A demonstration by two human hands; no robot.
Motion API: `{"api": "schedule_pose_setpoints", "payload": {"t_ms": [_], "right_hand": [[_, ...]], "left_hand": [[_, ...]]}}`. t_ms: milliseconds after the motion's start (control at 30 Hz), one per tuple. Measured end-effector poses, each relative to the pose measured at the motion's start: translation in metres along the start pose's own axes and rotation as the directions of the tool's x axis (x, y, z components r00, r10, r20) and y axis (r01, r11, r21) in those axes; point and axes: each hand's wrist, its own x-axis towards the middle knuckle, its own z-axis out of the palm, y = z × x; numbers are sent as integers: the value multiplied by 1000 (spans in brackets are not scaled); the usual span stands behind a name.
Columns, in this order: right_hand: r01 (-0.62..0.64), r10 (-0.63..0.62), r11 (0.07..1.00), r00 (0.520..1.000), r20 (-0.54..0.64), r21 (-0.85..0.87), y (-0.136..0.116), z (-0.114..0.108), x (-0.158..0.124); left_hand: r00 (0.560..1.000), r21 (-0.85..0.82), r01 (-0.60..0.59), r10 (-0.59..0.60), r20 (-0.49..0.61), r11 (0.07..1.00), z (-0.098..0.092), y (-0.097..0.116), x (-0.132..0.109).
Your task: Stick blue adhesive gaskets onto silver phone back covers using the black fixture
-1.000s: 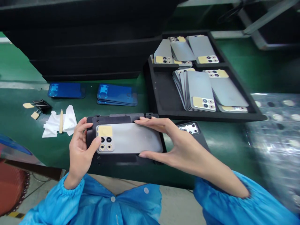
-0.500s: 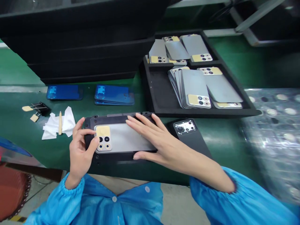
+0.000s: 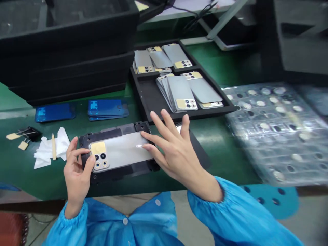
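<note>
A silver phone back cover (image 3: 125, 152), with a cream patch and camera rings at its left end, lies in a black fixture (image 3: 110, 132) in front of me. My left hand (image 3: 78, 176) pinches the cover's left edge between thumb and index finger, beside the camera rings. My right hand (image 3: 176, 153) is spread over the fixture's right end, its thumb and index fingertip at the cover's right end. The other right-hand fingers are raised. Partly hidden behind this hand lies a dark phone-shaped piece (image 3: 197, 147).
A black divided tray (image 3: 146, 97) holds several silver covers (image 3: 180, 89). Tall black trays (image 3: 64, 65) stand at back left. Blue film-covered panels (image 3: 107, 109) lie before them. Binder clips (image 3: 32, 133), white cloth (image 3: 63, 143) and a thin stick (image 3: 53, 147) are left. Clear plastic trays (image 3: 271, 147) lie right.
My right hand has shifted from lying across the cover to its right end, with its fingers more spread and raised. The left hand keeps its grip. The view has turned right.
</note>
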Motion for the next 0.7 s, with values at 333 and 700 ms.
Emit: {"api": "schedule_pose_setpoints", "payload": {"t_ms": [333,700], "right_hand": [[26,-28,999,998,50,39,-21,-10,-47],[158,-162,987,978,128,38,-56,-10,-26]], "left_hand": [[1000,15,6,-6,-7,1000,0,1,2],[1000,-36,26,-27,-16,999,0,-3,2]]}}
